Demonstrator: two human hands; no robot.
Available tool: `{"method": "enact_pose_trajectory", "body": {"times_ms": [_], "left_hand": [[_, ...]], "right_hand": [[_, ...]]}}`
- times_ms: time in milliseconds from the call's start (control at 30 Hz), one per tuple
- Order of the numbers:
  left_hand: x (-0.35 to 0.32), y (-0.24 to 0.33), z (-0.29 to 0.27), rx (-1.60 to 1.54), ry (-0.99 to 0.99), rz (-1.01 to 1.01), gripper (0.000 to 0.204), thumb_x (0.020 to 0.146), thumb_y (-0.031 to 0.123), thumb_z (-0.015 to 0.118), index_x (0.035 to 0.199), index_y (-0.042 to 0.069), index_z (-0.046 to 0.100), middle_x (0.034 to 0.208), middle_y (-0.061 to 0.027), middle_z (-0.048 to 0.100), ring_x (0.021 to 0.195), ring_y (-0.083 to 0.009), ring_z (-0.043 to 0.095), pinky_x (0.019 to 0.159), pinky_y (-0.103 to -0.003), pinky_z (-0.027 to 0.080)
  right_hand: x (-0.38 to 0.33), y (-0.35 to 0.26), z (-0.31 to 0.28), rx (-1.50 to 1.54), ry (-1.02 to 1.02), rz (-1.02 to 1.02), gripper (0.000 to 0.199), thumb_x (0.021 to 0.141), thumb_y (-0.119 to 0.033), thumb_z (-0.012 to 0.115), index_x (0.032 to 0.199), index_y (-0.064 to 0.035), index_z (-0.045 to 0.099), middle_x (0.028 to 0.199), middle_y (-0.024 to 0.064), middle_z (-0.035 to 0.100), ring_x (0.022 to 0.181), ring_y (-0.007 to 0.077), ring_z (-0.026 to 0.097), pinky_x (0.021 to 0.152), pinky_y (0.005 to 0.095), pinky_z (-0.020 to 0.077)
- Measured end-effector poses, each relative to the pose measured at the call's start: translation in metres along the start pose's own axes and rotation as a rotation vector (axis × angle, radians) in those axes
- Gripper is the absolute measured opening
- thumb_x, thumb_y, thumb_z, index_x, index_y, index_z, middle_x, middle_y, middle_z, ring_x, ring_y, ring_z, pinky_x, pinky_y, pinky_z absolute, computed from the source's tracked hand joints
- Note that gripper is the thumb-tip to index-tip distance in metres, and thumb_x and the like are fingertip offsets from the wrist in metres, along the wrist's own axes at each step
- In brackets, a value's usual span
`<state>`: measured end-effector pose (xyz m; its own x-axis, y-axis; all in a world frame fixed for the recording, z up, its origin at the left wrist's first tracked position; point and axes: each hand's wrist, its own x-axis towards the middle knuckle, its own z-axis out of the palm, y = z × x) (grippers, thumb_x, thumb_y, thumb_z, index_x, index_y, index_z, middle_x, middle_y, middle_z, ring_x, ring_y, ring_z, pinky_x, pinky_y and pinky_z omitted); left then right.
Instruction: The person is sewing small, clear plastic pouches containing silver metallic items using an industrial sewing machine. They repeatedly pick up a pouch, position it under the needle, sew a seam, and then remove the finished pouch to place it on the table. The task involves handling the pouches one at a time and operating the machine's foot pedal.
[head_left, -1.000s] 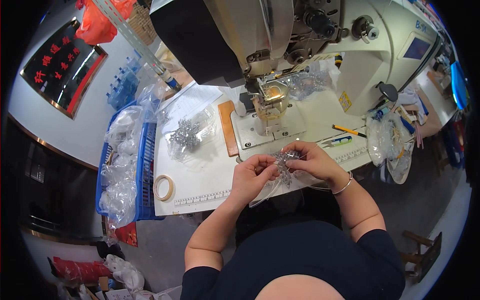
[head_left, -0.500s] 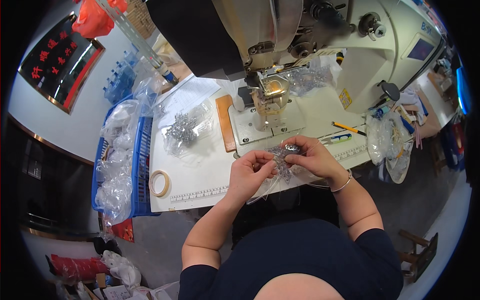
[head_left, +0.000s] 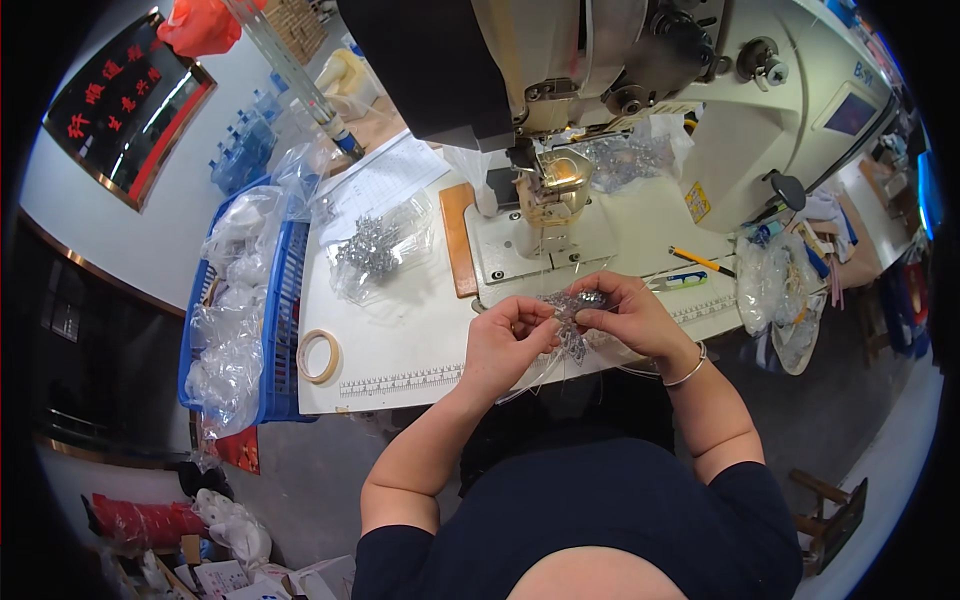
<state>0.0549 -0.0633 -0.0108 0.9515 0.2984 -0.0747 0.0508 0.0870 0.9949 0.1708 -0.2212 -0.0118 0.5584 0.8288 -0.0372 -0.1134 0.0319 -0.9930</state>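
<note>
Bare left hand (head_left: 505, 345): thumb and bent forefinger are pinching the left side of a small, silvery, glittering decorative piece (head_left: 571, 342). Bare right hand (head_left: 635, 315), a thin silver bangle (head_left: 686, 370) circling its wrist: thumb and fingers are gripping the same piece from its right. The piece is hanging between the two hands, over the front edge of a white worktable (head_left: 400, 325); thin pale strands are trailing below it.

Just beyond the hands, a large cream-coloured sewing machine (head_left: 745, 130) is standing on the table. A flat orange-brown strip (head_left: 459, 240) is lying along the left of its metal plate. Farther left, a silvery glittering cluster (head_left: 368, 248) is resting on clear plastic, near white paper sheets (head_left: 385, 182).

At the table's left end, a tan ring of tape (head_left: 335, 358) is lying flat, beside a blue slatted plastic basket (head_left: 270, 350) that is holding crumpled clear bags (head_left: 228, 345). Right of the machine plate, a yellow-and-black pen-like stick (head_left: 701, 262) is lying near a green-and-blue-handled tool (head_left: 685, 280)
</note>
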Motion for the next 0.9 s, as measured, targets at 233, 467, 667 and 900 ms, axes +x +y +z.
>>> {"method": "enact_pose_trajectory", "body": {"times_ms": [233,467,667,900], "left_hand": [[0.000,-0.004,0.001,0.027,0.022,0.016,0.016,0.081,0.003,0.064,0.093,-0.005,0.056,0.081,-0.0094,0.061,0.070,-0.0125,0.064,0.061,-0.021,0.053],[0.000,-0.008,0.004,0.044,0.044,0.030,0.016,0.080,0.003,0.065,0.090,-0.005,0.056,0.079,-0.0085,0.061,0.067,-0.0113,0.063,0.060,-0.020,0.053],[0.002,-0.018,0.008,0.148,0.100,0.098,0.016,0.078,0.002,0.066,0.089,-0.004,0.055,0.076,-0.0066,0.060,0.066,-0.0097,0.062,0.060,-0.019,0.051],[0.005,-0.022,0.016,0.272,0.275,0.211,0.039,0.075,0.002,0.069,0.107,-0.002,0.047,0.081,-0.0052,0.060,0.072,-0.0097,0.058,0.064,-0.021,0.047]], "right_hand": [[0.000,0.001,-0.001,-0.010,-0.003,0.005,0.029,0.080,0.001,0.061,0.109,0.0026,0.056,0.092,0.0067,0.063,0.079,0.0108,0.060,0.074,0.0251,0.0500],[0.000,0.005,-0.003,0.007,-0.018,-0.005,0.031,0.079,0.000,0.062,0.109,0.0018,0.056,0.094,0.0065,0.064,0.082,0.0105,0.060,0.076,0.0245,0.0493],[-0.006,0.006,-0.001,0.051,-0.079,-0.104,0.043,0.073,0.002,0.067,0.113,0.0001,0.052,0.098,0.0049,0.061,0.086,0.0111,0.060,0.080,0.0260,0.0486],[0.000,0.028,0.012,0.378,0.153,-0.023,0.031,0.075,0.004,0.067,0.103,-0.0009,0.053,0.097,0.0061,0.059,0.081,0.0105,0.060,0.071,0.0225,0.0499]]}}
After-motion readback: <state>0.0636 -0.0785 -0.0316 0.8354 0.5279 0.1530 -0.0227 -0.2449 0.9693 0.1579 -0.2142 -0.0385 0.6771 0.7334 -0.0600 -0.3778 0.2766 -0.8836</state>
